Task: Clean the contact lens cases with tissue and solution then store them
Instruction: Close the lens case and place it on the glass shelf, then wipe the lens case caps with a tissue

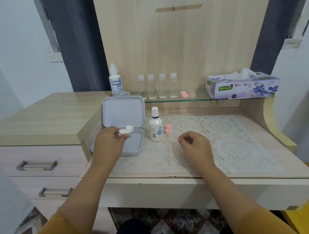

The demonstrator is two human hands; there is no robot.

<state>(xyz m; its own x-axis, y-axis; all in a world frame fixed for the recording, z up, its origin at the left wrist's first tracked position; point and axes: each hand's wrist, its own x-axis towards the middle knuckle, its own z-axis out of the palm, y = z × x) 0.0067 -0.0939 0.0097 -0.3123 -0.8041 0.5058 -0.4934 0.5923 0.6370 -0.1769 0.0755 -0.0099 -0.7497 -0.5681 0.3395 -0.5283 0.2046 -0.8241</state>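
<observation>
left hand (pixel 107 140) pinching white lens case (pixel 126 130), open box (pixel 131 143)

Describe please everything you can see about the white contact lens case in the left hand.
The white contact lens case looks like plastic: two round capped wells joined side by side, both caps on. The left hand pinches its nearer end in a fingertip grip and holds it roughly level above the tray of the open grey storage box, whose lid stands upright behind. Whether it touches the tray cannot be told.
</observation>
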